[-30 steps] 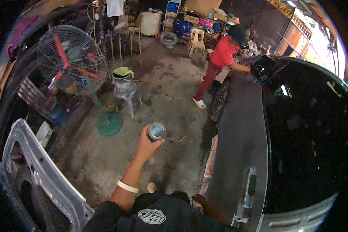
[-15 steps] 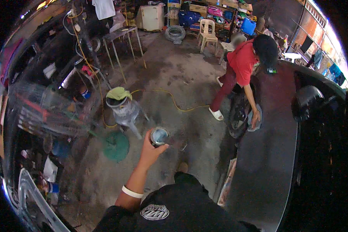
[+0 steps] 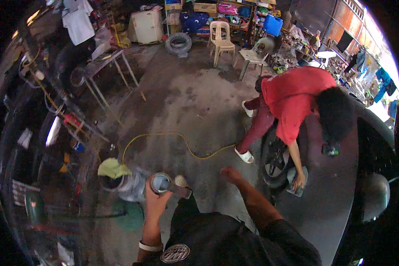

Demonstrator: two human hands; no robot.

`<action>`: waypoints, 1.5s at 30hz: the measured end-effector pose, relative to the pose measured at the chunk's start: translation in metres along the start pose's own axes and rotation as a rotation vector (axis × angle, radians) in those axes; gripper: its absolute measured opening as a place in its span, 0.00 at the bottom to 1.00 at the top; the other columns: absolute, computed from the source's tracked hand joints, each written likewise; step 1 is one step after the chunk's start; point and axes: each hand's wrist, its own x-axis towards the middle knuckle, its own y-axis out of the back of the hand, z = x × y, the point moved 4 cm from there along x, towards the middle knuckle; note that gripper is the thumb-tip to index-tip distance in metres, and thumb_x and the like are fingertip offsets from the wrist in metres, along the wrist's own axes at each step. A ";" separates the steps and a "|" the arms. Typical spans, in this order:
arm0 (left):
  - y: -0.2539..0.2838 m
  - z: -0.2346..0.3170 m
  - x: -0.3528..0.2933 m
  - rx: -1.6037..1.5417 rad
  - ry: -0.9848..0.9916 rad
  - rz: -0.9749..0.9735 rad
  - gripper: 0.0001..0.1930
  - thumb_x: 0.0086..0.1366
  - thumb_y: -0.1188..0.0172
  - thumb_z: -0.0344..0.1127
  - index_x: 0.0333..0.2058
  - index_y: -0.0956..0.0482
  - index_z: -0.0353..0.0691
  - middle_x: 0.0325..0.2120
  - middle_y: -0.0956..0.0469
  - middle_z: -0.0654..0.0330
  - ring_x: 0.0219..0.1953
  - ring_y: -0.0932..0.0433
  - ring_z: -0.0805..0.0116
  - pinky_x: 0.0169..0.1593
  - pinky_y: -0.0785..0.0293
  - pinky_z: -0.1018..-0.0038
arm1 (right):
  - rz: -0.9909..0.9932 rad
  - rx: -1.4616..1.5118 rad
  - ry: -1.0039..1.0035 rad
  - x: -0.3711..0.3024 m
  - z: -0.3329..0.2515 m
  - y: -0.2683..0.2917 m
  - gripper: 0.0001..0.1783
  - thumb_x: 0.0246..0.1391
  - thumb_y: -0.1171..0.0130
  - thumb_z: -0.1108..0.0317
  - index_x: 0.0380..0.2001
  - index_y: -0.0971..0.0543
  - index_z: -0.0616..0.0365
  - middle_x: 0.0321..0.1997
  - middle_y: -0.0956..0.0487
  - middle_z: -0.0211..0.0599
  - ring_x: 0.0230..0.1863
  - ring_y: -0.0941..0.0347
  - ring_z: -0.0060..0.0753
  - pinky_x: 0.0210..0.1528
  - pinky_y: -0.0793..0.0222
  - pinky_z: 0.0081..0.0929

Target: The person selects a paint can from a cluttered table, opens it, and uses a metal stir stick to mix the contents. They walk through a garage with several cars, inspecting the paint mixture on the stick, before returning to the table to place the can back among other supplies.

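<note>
1. Stained grey concrete floor (image 3: 199,113): a wide strip separates the thin yellow cable (image 3: 164,133) from two beige plastic chairs (image 3: 221,43) near its far edge.
2. Dark-grey painted car panel (image 3: 328,186): lines the floor's right side.
3. Red-shirted co-worker (image 3: 295,97): bends over the panel's left edge, one hand (image 3: 299,181) on a flat grey pad (image 3: 291,174).
4. Left hand (image 3: 154,201): grasps a round open-topped can (image 3: 160,182) above the floor's near part.
5. Right hand (image 3: 231,174): blurred, left of the panel; cannot tell whether it grips anything.
</note>
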 end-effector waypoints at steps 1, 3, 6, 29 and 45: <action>-0.010 0.005 0.031 0.044 0.023 -0.009 0.43 0.49 0.29 0.24 0.64 0.41 0.33 0.53 0.27 0.54 0.54 0.25 0.63 0.58 0.27 0.66 | -0.059 0.031 -0.106 0.031 0.020 0.000 0.16 0.65 0.47 0.57 0.37 0.21 0.59 0.39 0.19 0.48 0.40 0.21 0.47 0.43 0.27 0.45; -0.046 0.015 0.099 0.102 0.037 -0.070 0.43 0.49 0.28 0.25 0.64 0.40 0.33 0.53 0.27 0.54 0.54 0.25 0.63 0.58 0.27 0.66 | 0.041 -0.070 0.049 0.040 0.066 0.008 0.18 0.65 0.49 0.55 0.44 0.20 0.58 0.44 0.18 0.47 0.45 0.21 0.45 0.48 0.27 0.46; -0.050 0.018 0.196 0.068 0.067 -0.146 0.42 0.49 0.29 0.23 0.63 0.40 0.33 0.53 0.27 0.53 0.56 0.26 0.63 0.60 0.29 0.67 | -0.273 0.038 -0.151 0.077 0.045 -0.016 0.21 0.65 0.48 0.51 0.47 0.19 0.57 0.46 0.18 0.47 0.47 0.22 0.44 0.50 0.27 0.46; -0.518 0.006 0.841 -0.082 -0.129 -0.638 0.48 0.51 0.32 0.21 0.69 0.48 0.35 0.57 0.28 0.53 0.58 0.26 0.60 0.63 0.31 0.64 | -0.106 0.223 -0.609 0.581 0.215 0.368 0.26 0.64 0.45 0.45 0.48 0.18 0.56 0.49 0.18 0.52 0.51 0.21 0.54 0.54 0.28 0.50; -0.954 0.056 1.184 0.227 -0.112 -0.962 0.46 0.53 0.29 0.23 0.67 0.47 0.33 0.58 0.29 0.50 0.60 0.27 0.59 0.63 0.31 0.65 | 0.454 0.348 -1.105 0.737 0.528 0.587 0.28 0.61 0.44 0.43 0.48 0.18 0.57 0.46 0.17 0.54 0.46 0.20 0.61 0.50 0.25 0.51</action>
